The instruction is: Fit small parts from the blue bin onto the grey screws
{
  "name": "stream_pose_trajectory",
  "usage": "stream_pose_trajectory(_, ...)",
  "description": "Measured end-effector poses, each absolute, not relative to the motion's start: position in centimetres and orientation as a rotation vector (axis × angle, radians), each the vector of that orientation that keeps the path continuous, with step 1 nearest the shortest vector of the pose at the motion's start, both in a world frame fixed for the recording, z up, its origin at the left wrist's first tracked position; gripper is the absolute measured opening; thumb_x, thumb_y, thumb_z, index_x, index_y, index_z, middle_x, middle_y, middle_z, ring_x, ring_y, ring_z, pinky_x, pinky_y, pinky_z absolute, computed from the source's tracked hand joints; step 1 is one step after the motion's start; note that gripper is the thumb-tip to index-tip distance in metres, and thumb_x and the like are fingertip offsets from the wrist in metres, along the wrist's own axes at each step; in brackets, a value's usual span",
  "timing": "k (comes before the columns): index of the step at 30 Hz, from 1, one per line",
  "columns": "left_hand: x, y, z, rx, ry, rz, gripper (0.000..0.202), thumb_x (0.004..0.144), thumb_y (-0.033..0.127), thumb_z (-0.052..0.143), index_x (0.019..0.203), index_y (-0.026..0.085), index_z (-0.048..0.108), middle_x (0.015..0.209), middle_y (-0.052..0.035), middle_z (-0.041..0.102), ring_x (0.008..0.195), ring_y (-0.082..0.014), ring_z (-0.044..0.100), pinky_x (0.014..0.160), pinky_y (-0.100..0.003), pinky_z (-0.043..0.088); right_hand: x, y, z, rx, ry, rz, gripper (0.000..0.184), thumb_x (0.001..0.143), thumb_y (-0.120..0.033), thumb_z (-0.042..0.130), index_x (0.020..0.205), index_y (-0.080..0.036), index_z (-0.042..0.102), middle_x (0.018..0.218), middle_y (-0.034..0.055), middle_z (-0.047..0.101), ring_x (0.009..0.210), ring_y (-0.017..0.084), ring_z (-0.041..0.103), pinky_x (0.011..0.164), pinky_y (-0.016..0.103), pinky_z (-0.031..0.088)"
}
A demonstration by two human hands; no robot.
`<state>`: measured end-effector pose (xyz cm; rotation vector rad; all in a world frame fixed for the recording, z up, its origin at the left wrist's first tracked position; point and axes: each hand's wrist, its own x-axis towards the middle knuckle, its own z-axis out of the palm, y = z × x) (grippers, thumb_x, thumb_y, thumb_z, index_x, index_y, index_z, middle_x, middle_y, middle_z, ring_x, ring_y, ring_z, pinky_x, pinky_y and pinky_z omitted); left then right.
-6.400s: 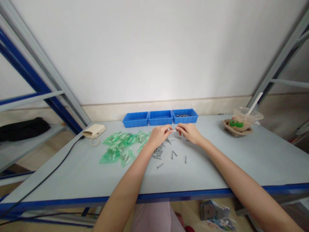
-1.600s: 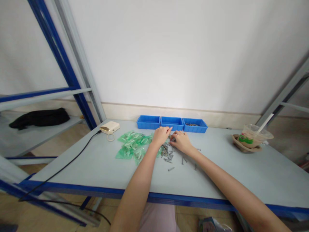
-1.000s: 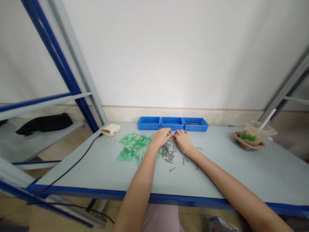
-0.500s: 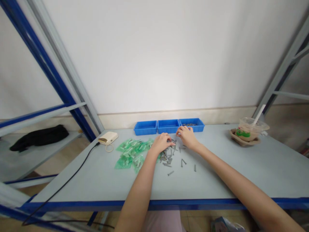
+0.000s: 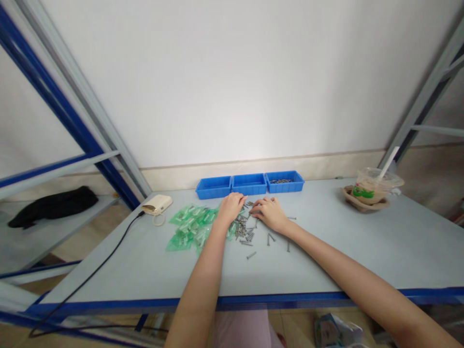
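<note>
Our left hand (image 5: 231,210) and right hand (image 5: 271,213) apart, near screws (image 5: 249,237)
We've counter (image 5: 253,278) room before the front edge (image 5: 290,300) (grip: we can't tell).

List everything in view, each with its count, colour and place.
Table: one, pale grey, centre
Wall: one, white, behind
Trays: three, blue, row at the back
Metal bits: many, colour unclear, right tray
Screws: many, mostly grey, heaped and scattered mid-table
Packets: several overlapping, green, left of the screws
Device: one, cream, table's left
Cable: one, black, from the device
Cup: one, clear with green print, table's right
Straw: one, white, in the cup
Holder: one, brown, under the cup
Cloth: one, black, left shelf
Left hand: one, bare, heap's left
Right hand: one, bare, heap's right
</note>
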<state>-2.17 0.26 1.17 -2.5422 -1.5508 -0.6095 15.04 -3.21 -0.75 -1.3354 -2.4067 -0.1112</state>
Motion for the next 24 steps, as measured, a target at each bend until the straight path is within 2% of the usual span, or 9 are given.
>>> stream_pose_trajectory(5, -1.7, 0.0, 1.1, -2.564, -1.504, -0.54, 0.031, 0.091, 0.031, 0.037, 0.085, 0.016, 0.063, 0.087, -0.0077, 0.064, 0.088, -0.0181, 0.056, 0.077, -0.026, 0.04, 15.6, -3.4, -0.5, -1.369, -2.374, -0.083, 0.01, 0.081, -0.03, 0.06, 0.078, -0.024, 0.067, 0.097, 0.0036, 0.06, 0.096, 0.021, 0.046, 0.074, 0.031, 0.026)
stream_pose_trajectory(11, -1.4, -0.3, 1.2, -2.577, -1.463, -0.544, 0.03, 0.091, 0.03, 0.038, 0.084, 0.016, 0.064, 0.085, -0.008, 0.064, 0.088, -0.0184, 0.057, 0.078, -0.027, 0.041, 15.7, -3.7, -0.7, -1.342, -2.356, -0.003, 0.012, 0.086, -0.026, 0.053, 0.084, -0.019, 0.062, 0.094, 0.0055, 0.063, 0.095, 0.02, 0.05, 0.076, 0.031, 0.028)
stream_pose_trajectory(14, -1.0, -0.3, 1.2, -2.641, -1.477, -0.711, 0.03, 0.089, 0.032, 0.041, 0.084, 0.016, 0.065, 0.085, -0.0076, 0.065, 0.086, -0.0185, 0.058, 0.077, -0.027, 0.041, 16.3, -3.5, -0.3, -1.345, -2.197, 0.171, 0.012, 0.087, -0.024, 0.05, 0.086, -0.019, 0.061, 0.088, 0.0027, 0.066, 0.089, 0.017, 0.055, 0.077, 0.029, 0.03)
stream_pose_trajectory(17, 0.0, -0.2, 1.3, -2.89, -1.506, -1.017, 0.028, 0.086, 0.035, 0.047, 0.087, 0.015, 0.067, 0.085, -0.0058, 0.068, 0.078, -0.0159, 0.06, 0.071, -0.024, 0.043, 17.4, -3.2, 0.4, -1.316, -2.056, 0.349, 0.012, 0.086, -0.024, 0.05, 0.085, -0.019, 0.061, 0.078, 0.0005, 0.067, 0.076, 0.014, 0.058, 0.07, 0.025, 0.034)
stream_pose_trajectory(21, 1.0, -0.1, 1.0, -3.148, -1.502, -1.235, 0.02, 0.078, 0.028, 0.059, 0.087, 0.014, 0.07, 0.082, -0.0047, 0.071, 0.073, -0.0145, 0.061, 0.068, -0.023, 0.044, 18.5, -2.9, 0.9, -1.349, -1.943, 0.364, 0.013, 0.083, -0.027, 0.053, 0.081, -0.02, 0.064, 0.076, 0.0, 0.068, 0.069, 0.013, 0.058, 0.062, 0.022, 0.034)
stream_pose_trajectory(24, 1.1, 0.0, 0.8, -3.13, -1.48, -1.276, 0.018, 0.076, 0.027, 0.059, 0.083, 0.014, 0.071, 0.074, -0.0037, 0.07, 0.068, -0.014, 0.06, 0.065, -0.022, 0.042, 18.7, -3.0, 1.1, -1.346, -1.93, 0.376, 0.015, 0.083, -0.029, 0.053, 0.08, -0.02, 0.065, 0.075, -0.0006, 0.068, 0.067, 0.013, 0.058, 0.062, 0.022, 0.034)
